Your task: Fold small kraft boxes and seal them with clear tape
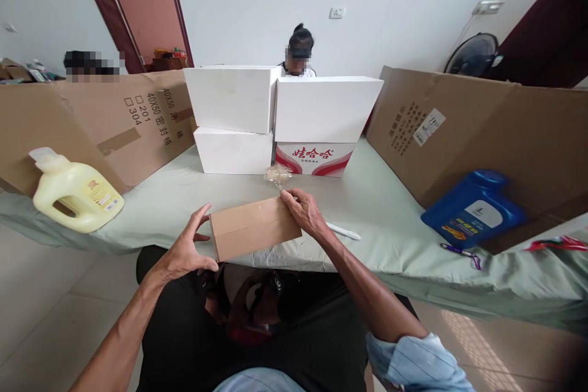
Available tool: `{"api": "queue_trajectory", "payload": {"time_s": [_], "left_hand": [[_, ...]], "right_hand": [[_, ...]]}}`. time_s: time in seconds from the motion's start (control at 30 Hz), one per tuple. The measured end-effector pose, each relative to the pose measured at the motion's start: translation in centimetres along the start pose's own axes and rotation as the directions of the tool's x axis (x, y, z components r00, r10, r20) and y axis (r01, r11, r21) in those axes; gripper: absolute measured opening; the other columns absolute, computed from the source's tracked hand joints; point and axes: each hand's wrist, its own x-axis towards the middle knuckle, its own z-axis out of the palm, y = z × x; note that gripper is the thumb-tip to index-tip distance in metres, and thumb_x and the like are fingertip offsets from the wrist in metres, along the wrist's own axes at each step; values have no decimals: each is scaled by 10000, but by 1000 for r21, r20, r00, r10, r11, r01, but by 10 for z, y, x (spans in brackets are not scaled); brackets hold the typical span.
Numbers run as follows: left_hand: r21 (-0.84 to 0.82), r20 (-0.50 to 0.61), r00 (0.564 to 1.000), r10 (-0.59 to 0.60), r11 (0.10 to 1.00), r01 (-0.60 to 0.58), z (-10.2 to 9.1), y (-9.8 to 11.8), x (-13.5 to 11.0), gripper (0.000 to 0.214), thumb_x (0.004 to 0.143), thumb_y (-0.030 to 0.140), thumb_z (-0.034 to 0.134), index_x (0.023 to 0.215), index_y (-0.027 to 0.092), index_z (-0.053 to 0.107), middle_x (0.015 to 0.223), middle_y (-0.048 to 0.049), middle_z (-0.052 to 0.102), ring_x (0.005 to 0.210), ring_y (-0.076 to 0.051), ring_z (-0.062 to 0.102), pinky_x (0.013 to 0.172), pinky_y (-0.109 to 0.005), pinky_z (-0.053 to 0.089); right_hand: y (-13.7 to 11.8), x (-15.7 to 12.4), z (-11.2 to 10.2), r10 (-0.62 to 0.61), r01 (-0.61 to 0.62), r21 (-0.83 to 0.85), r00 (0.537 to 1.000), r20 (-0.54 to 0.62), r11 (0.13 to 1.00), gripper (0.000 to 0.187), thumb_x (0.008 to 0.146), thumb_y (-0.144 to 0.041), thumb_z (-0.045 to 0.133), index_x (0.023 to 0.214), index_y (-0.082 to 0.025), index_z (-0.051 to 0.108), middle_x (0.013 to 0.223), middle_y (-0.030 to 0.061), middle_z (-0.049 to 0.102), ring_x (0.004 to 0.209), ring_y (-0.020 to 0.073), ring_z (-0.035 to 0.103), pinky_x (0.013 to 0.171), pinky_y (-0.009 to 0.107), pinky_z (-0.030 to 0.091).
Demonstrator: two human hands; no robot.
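centrally, a small cardboard box (255,229) is seen at the near edge of the cloth-covered tabletop (381,190), between both hands; whether it is rested or slightly lifted cannot be told. its right end is pinched by the right hand (305,211). the left hand (190,248) is spread around the left end, thumb and fingers held apart; whether contact is made cannot be told. just beyond the box, a clear plastic bundle (278,173) is placed, and a white handled item (343,231) is partly hidden by the right forearm. farther back, white boxes (234,101) are stacked, one marked with red. the sides are flanked by large cartons (151,128), with a pale yellow jug (98,196) set at left and a blue bottle (473,196) at right.
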Motion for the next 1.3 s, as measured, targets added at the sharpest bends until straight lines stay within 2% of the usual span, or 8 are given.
{"api": "queue_trajectory", "payload": {"time_s": [0.17,0.3,0.37,0.57,0.77,1.0,1.17,1.3], "left_hand": [[274,-58,988,143,954,-122,17,7,0,1435,614,389,1033,1757,390,164,1796,-174,302,1639,-452,369,1163,-560,566],[276,-111,978,176,951,-140,22,5,7,1386,637,346,995,1746,362,164,1754,-181,357,1587,-435,452,1175,-560,565],[289,-117,972,204,943,-163,21,4,7,1381,633,344,988,1742,349,165,1743,-186,363,1567,-432,476,1169,-556,572],[389,-86,938,336,878,-278,21,13,1,1270,689,325,947,1718,315,203,1684,-190,434,1545,-408,503,1228,-555,528],[400,-103,911,399,855,-329,24,30,0,1083,713,344,929,1592,289,298,1648,-212,467,1571,-410,478,1229,-576,516],[458,-45,869,492,783,-420,23,34,-3,796,755,300,934,1360,317,418,1659,-208,431,1561,-417,488,1236,-602,477],[474,-19,851,525,754,-455,23,39,-2,758,766,255,924,1365,287,459,1642,-221,443,1533,-432,506,1192,-636,501],[472,-6,838,545,741,-479,23,42,-2,722,781,236,908,1361,275,478,1635,-227,458,1536,-424,504,1166,-605,532]], "right_hand": [[-3,26,8,-38,39,-22,999,28,999,548,1018,-657,463,744,-204,601,799,25,642,818,204,571,756,314,425],[24,23,-10,-82,83,-26,995,57,996,529,1081,-625,396,959,-201,688,945,45,695,847,208,609,753,311,474],[52,11,-26,-84,93,-186,995,55,978,426,1090,-544,449,1097,-205,707,1070,79,720,926,229,645,810,328,507],[136,-41,-69,179,24,-758,966,185,652,97,990,-276,712,1058,-211,691,1165,127,714,1109,271,671,883,328,502],[154,-58,-78,196,-25,-775,972,128,632,126,1041,-176,538,993,-208,650,1110,146,730,1074,268,662,892,340,472],[101,-65,-75,-78,75,-352,997,8,933,343,1151,-416,383,1068,-219,651,826,40,672,722,192,610,710,300,475],[16,-75,-50,-362,402,-239,912,195,884,334,1183,-428,438,1214,-234,708,939,52,735,777,171,660,722,283,467],[-21,-73,-39,-476,548,-242,827,299,801,344,1197,-382,412,1376,-279,688,1064,79,751,945,201,717,799,279,505]]}}
